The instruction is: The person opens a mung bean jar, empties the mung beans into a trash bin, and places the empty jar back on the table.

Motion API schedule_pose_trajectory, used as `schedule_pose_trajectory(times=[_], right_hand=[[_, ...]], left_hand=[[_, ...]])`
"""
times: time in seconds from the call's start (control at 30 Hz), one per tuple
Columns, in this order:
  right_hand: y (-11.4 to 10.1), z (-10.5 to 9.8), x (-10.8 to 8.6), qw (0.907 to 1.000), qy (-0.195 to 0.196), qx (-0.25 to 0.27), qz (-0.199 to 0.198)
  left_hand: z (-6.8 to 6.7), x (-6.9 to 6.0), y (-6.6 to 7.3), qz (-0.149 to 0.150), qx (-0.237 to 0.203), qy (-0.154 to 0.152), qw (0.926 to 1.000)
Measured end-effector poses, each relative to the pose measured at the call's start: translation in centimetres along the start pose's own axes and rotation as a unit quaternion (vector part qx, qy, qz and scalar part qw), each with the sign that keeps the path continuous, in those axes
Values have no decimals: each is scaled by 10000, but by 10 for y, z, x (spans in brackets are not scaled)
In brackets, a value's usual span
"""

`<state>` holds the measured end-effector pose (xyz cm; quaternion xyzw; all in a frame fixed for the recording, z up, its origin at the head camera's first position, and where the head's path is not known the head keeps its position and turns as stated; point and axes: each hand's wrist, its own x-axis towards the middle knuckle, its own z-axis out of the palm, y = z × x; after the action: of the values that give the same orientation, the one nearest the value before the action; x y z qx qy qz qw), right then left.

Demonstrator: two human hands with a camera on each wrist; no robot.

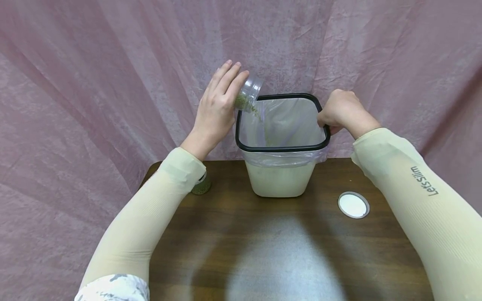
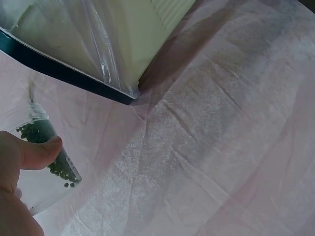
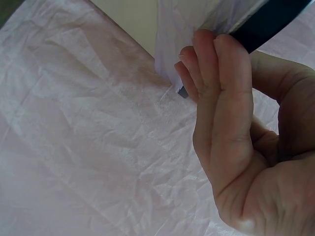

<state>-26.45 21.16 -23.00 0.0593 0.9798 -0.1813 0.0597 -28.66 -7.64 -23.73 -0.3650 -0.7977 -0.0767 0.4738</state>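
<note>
A clear plastic jar (image 1: pixel 251 90) is tipped on its side in my left hand (image 1: pixel 217 104), its mouth toward the bin. Small green granules (image 1: pixel 242 101) lie along its lower wall, and some fall from the mouth past the bin's left rim. In the left wrist view the thumb (image 2: pixel 42 153) presses against the jar (image 2: pixel 49 196). The cream bin (image 1: pixel 280 177) stands upright with a black rim (image 1: pixel 282 149) over a clear plastic liner (image 1: pixel 290 121). My right hand (image 1: pixel 340 110) grips the rim's right side, fingers outside against the liner in the right wrist view.
A round lid (image 1: pixel 353 205) with a white face lies on the brown table (image 1: pixel 286 251) to the right of the bin. Another jar with green contents (image 1: pixel 202 185) stands partly behind my left sleeve. A pink curtain (image 1: pixel 150 75) hangs close behind the bin.
</note>
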Motion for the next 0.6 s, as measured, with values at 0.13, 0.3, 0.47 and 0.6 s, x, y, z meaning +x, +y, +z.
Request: schedule_pose_trajectory(times=[0.13, 0.3, 0.47, 0.6], right_hand=[[0, 0, 1, 10000, -28, 20, -13], [1, -1, 1, 10000, -53, 58, -12], [1, 0, 1, 9999, -89, 108, 11], [1, 0, 1, 9999, -93, 86, 9]], left_hand=[[0, 1, -1, 80, 20, 28, 10000], [-1, 2, -1, 142, 40, 57, 9999], [-2, 2, -1, 154, -4, 17, 9999], [-3, 2, -1, 124, -85, -76, 9999]])
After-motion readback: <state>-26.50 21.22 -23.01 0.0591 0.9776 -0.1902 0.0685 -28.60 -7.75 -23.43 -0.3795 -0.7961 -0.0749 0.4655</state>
